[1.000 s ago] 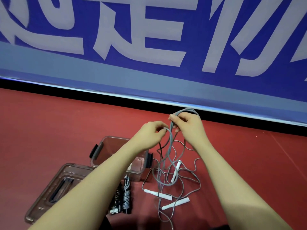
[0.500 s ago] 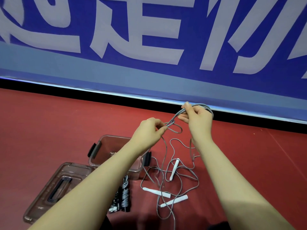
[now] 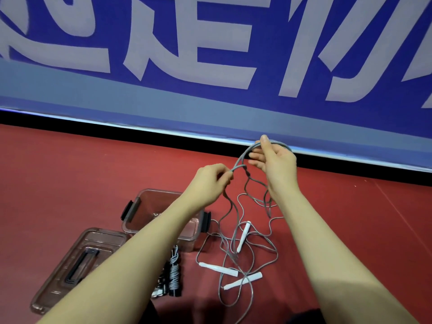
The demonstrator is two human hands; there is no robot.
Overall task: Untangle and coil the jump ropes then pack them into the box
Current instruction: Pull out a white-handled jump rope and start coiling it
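Observation:
A tangle of grey jump rope [image 3: 236, 232] with white handles [image 3: 218, 269] lies on the red floor, and strands rise from it to both hands. My left hand [image 3: 211, 181] pinches a doubled strand at chest height. Up and to the right, my right hand [image 3: 274, 164] holds a loop of the same rope between thumb and fingers. A clear brown plastic box [image 3: 140, 206] with black latches stands open behind my left forearm. A coiled rope with black handles [image 3: 174, 274] lies in front of the box.
The box's lid [image 3: 72, 265] lies flat on the floor at the lower left. A blue banner wall [image 3: 210, 66] with large white characters borders the red floor just beyond my hands.
My right hand has risen and moved right, drawing the loop away from my left hand. More rope has lifted off the floor, and the tangle below has loosened.

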